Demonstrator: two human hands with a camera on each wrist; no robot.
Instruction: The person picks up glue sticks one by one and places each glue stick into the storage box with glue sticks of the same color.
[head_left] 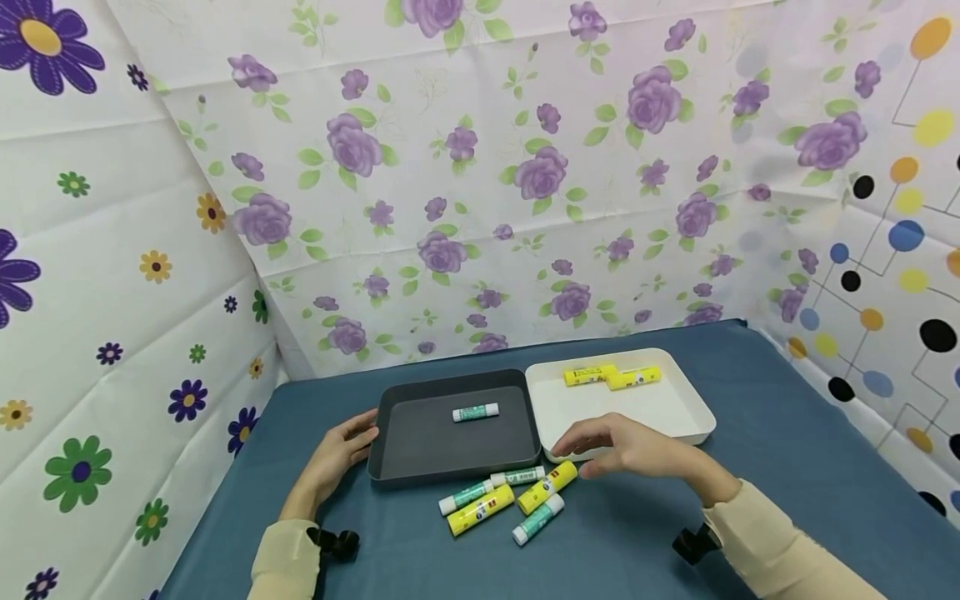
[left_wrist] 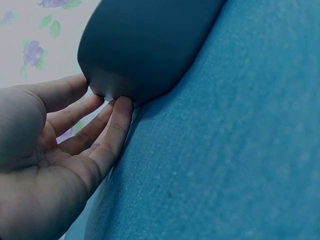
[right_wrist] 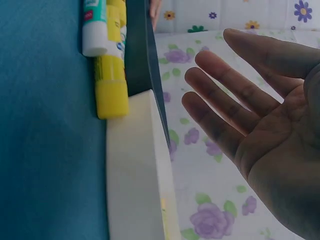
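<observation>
Fingertips of my left hand touch the outer left wall of a dark grey tray, seen close up in the left wrist view. One green-and-white glue stick lies in this tray. My right hand hovers with loose fingers over the front edge of a white tray, holding nothing. Nearest it on the cloth is a yellow glue stick, among green ones and another yellow glue stick. In the right wrist view, a yellow glue stick lies by the white tray's wall.
Two yellow glue sticks lie at the back of the white tray. The trays stand side by side on a blue cloth. Behind the table hangs a flowered curtain, with patterned sheets on both sides.
</observation>
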